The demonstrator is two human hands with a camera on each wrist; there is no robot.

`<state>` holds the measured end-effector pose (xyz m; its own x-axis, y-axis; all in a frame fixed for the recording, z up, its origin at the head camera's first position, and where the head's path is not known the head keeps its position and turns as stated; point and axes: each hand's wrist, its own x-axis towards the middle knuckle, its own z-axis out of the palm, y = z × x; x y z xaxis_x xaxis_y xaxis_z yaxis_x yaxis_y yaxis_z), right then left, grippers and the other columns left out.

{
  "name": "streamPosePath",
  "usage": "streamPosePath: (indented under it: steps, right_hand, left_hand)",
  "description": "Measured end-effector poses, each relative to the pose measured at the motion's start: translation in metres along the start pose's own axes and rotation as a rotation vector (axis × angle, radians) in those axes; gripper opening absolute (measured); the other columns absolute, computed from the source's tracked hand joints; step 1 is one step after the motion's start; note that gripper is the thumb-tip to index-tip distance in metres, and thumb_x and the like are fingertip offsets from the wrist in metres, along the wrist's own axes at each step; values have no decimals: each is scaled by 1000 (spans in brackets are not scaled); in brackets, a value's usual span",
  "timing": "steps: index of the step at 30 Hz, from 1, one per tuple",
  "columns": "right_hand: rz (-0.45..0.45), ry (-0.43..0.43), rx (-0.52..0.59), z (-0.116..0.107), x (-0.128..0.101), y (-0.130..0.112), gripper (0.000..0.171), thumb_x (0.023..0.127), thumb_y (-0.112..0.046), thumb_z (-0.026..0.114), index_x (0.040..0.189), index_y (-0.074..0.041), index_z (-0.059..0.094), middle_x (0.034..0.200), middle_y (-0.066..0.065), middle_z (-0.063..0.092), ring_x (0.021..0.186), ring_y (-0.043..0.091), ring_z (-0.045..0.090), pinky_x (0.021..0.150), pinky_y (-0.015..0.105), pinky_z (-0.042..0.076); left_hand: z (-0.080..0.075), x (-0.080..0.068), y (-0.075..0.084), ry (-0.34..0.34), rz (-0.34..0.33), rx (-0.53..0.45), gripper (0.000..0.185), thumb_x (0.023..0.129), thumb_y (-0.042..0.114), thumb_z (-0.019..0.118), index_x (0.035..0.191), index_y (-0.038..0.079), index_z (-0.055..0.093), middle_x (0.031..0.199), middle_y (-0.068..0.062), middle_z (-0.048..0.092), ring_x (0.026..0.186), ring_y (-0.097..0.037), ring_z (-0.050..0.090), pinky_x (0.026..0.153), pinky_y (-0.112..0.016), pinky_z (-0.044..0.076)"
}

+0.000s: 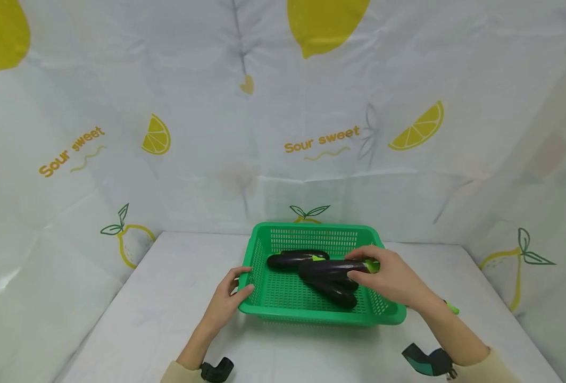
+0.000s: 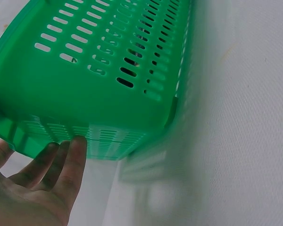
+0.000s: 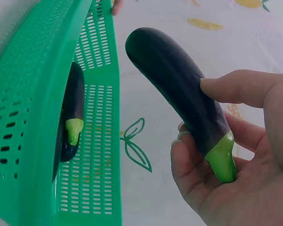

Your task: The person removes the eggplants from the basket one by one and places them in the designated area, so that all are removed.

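**Right hand held glossy eggplant over green plastic basket**

The right thumb and fingers pinched the dark purple eggplant near its bright green stem end, its rounded tip pointing left above the basket. The other eggplants lay inside on the slotted floor, some overlapping; the right wrist view showed a green cap on one of them. The left hand gripped the basket's left end, thumb and fingers spaced apart along the rim.

"Sour sweet" ran in orange letters across the white sheet behind, above a wavy yellow line. The same words slanted upward farther left, beside a lemon slice print. The basket stood on a white-covered table. Beyond the right forearm showed a green tip, the rest hidden.
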<state>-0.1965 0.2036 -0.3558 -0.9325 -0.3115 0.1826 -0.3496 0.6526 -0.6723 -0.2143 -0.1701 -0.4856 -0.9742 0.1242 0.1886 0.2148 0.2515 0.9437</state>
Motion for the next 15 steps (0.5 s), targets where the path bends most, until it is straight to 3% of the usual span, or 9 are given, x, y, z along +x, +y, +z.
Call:
streamPosePath:
  steps: [15]
  right_hand:
    - [14,56,-58,-31,-26,24,31,95,-32,74,121,-17,71,118,1,69,104,23,57,82,41,50]
  left_hand:
    - [-1,1,-1,-5,2,-4,44,100,20,68,141,15,55,147,-12,50,129,-32,55,104,-56,44]
